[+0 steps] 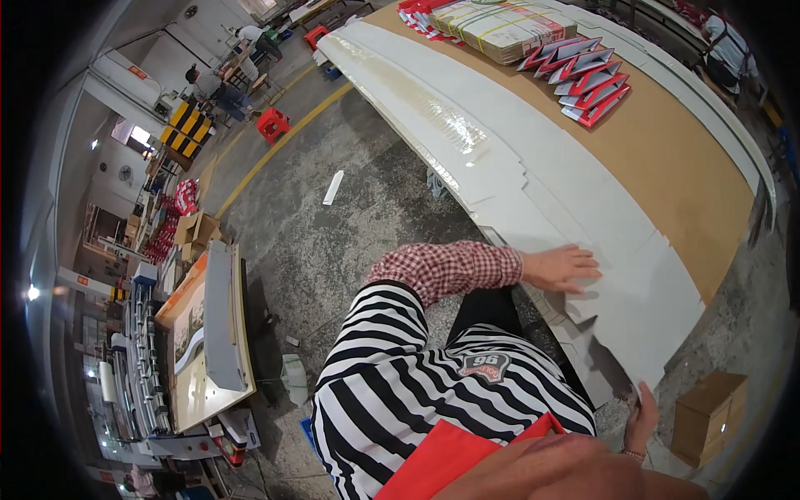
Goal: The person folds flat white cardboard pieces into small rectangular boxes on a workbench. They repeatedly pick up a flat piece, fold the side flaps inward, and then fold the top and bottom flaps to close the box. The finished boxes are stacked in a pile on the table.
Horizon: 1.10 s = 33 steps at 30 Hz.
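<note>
My left hand (564,268), in a checkered sleeve, lies flat with fingers spread on a white cardboard sheet (642,292) at the near end of the long table. At lower right, my right hand (641,423) is at the sheet's near corner, its fingers closed about the edge; the grip is partly hidden. Beside that hand the sheet is raised, with a dark shadow under it. More white sheets (492,179) run along the table's left side, some beneath clear shiny tape.
Folded red-and-white card pieces (583,79) and a strapped stack of flat cardboard (504,29) sit on the table's brown board (708,200). A brown carton (708,417) stands on the floor at right. Leftward are a red stool (273,125), a machine (137,367) and distant people.
</note>
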Motion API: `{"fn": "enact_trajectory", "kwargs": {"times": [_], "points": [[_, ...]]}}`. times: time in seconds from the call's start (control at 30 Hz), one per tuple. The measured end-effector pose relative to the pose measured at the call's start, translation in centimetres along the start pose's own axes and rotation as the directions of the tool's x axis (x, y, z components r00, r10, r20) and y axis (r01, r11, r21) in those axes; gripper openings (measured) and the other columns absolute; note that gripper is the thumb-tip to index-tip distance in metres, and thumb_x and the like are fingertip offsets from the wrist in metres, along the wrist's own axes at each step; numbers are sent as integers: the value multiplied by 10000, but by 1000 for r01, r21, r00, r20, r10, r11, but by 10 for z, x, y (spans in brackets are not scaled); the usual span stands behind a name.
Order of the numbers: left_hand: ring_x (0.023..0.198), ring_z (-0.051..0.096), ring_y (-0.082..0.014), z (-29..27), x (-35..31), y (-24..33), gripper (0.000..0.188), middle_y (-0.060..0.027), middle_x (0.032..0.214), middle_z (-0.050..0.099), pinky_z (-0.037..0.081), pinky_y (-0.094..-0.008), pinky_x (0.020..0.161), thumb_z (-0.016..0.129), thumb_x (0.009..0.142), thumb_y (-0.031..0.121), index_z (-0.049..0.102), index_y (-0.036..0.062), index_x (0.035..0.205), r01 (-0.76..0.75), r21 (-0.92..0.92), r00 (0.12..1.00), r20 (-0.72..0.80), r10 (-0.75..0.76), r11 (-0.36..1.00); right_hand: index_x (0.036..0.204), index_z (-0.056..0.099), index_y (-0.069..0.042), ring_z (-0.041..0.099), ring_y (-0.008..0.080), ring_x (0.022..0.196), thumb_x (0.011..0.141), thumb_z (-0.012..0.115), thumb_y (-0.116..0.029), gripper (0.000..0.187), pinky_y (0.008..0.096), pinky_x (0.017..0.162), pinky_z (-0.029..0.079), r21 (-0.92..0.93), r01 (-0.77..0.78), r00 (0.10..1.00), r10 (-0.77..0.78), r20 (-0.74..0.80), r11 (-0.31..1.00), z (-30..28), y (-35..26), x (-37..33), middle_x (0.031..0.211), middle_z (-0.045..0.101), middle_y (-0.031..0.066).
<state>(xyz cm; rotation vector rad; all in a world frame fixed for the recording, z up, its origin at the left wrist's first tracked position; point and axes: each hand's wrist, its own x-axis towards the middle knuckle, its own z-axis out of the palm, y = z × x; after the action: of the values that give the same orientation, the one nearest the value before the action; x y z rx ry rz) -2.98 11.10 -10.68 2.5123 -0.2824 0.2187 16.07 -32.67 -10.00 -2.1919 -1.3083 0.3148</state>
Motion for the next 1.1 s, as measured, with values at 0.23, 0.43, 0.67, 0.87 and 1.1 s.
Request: {"fn": "enact_trajectory", "kwargs": {"times": [0.23,0.43,0.67,0.87,1.1], "points": [[1343,370,-339,78,38,10,541,-175,1433,409,247,-535,1123,515,920,314,415,107,1409,-281,132,959,69,274,951,1177,644,-10,616,353,1111,646,573,198,575,430,1006,442,-193,0,992,-25,-125,981,16,31,-52,1177,646,198],[947,610,-302,102,85,15,162,-89,946,678,477,-409,846,689,791,160,706,115,946,-97,-339,995,-51,84,936,874,655,30,565,174,714,869,721,-286,323,336,659,462,-10,-543,821,528,-216,840,6,79,-13,752,615,82],[726,621,-226,107,99,32,152,-123,767,670,505,-353,691,675,794,134,682,-5,854,99,-453,981,-106,-164,886,1247,579,-27,513,77,691,815,785,-279,541,257,626,441,423,-557,742,657,-133,715,13,54,28,763,578,-9],[833,590,-293,114,119,60,129,-163,890,628,494,-416,700,611,786,100,643,5,868,251,-216,954,-111,-279,944,1371,506,-89,577,227,950,768,794,-282,696,367,820,452,-138,-552,797,471,-378,822,4,47,34,1062,573,111],[1343,382,-314,124,90,77,797,-137,1415,449,350,-556,1017,681,793,452,399,41,1415,-177,409,984,91,153,895,1435,467,-176,233,344,1452,878,536,-567,684,587,1151,99,-312,41,990,-81,-117,949,49,11,70,1557,304,150]]}}
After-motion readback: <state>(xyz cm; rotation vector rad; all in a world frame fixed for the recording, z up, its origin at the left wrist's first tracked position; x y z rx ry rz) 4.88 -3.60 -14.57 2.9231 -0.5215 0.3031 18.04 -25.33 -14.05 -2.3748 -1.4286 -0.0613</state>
